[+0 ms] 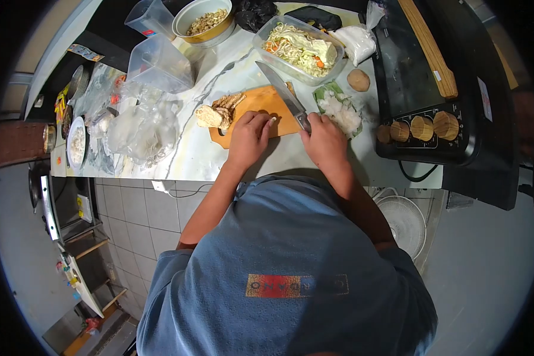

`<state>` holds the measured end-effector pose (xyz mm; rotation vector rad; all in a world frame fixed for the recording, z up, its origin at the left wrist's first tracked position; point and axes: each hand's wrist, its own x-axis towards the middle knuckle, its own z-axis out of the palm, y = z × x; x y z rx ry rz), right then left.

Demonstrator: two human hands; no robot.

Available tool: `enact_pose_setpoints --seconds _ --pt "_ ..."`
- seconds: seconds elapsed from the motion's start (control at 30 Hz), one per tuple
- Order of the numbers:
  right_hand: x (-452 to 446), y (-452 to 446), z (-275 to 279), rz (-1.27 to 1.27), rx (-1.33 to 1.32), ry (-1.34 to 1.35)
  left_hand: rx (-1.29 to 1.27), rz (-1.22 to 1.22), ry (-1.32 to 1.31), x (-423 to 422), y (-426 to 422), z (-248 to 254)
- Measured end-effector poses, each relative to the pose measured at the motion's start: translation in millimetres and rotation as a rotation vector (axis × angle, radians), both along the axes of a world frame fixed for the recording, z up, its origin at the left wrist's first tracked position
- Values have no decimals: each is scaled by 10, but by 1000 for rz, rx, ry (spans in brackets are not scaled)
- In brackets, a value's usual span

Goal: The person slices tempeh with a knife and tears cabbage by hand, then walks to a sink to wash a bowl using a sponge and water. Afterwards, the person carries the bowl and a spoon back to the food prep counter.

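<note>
A wooden cutting board (261, 101) lies on the marble-patterned counter. My right hand (326, 141) is wrapped round the handle of a large knife (280, 86), whose blade slants up and left over the board's right part. On the board, my left hand (249, 137) has its fingers drawn together, with a small pale piece (272, 121) at the fingertips. Brown-edged pale food chunks (213, 117) and slices sit at the board's left end. Right of the knife, a white crumbly mass (341, 113) rests on a green leaf.
A clear container of noodles and vegetables (299, 50) stands behind the board, beside a white bag (357, 43) and a round brown item (358, 80). Plastic bags (142, 130) and an empty clear container (160, 64) are left. A black stove (427, 130) is right.
</note>
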<state>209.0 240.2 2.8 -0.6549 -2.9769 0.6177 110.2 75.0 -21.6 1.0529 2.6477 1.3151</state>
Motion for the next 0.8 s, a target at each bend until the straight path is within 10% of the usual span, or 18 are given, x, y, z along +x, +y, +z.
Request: enact_pose_setpoints --seconds 0.8 --pt "226 -7 -45 5 -275 255 76 127 31 -68 98 -227"
